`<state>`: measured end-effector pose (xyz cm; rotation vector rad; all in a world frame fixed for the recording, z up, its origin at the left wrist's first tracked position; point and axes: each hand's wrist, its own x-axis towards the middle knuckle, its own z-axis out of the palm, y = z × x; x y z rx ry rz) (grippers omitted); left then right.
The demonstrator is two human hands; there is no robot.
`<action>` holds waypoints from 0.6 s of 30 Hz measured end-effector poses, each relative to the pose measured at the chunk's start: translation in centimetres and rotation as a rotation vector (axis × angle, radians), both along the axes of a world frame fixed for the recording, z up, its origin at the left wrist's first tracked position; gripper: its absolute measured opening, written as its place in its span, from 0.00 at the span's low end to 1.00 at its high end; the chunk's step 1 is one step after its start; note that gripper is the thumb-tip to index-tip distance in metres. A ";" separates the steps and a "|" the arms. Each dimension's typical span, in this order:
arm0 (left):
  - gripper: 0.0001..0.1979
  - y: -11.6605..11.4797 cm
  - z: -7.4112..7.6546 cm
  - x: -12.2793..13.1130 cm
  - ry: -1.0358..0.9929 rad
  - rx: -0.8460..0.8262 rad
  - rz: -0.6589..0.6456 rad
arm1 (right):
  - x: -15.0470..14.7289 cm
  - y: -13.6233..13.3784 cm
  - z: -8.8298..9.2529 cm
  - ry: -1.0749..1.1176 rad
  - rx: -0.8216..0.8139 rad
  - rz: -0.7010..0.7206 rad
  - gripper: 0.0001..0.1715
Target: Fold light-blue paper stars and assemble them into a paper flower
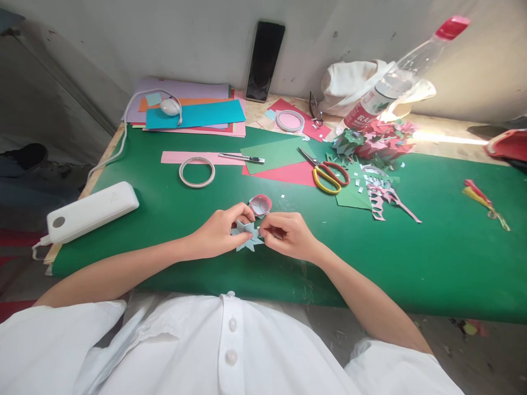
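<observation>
My left hand (pixel 220 230) and my right hand (pixel 288 235) meet over the near part of the green mat (pixel 432 252). Both pinch a small pale blue-green star-shaped paper piece (pixel 248 239) between their fingertips. Just beyond the fingers lies a small pink rolled paper flower (pixel 261 204). My forearms reach in from the bottom, above my white buttoned shirt.
A tape ring (pixel 196 171), a craft knife (pixel 242 158), yellow-handled scissors (pixel 327 174), green and red paper sheets (pixel 280 156) and a heap of paper cuttings (pixel 376 145) lie farther back. A white power bank (pixel 93 211) sits left. A stack of coloured paper (pixel 193 112), a phone (pixel 265 60) and a plastic bottle (pixel 395 77) stand by the wall.
</observation>
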<state>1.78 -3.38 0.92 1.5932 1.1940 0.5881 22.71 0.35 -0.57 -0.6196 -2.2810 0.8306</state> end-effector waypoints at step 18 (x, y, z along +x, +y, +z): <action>0.10 0.0 0.2 0.1 0.021 -0.035 -0.008 | 0.1 0.1 -0.3 -0.115 -0.027 0.027 0.09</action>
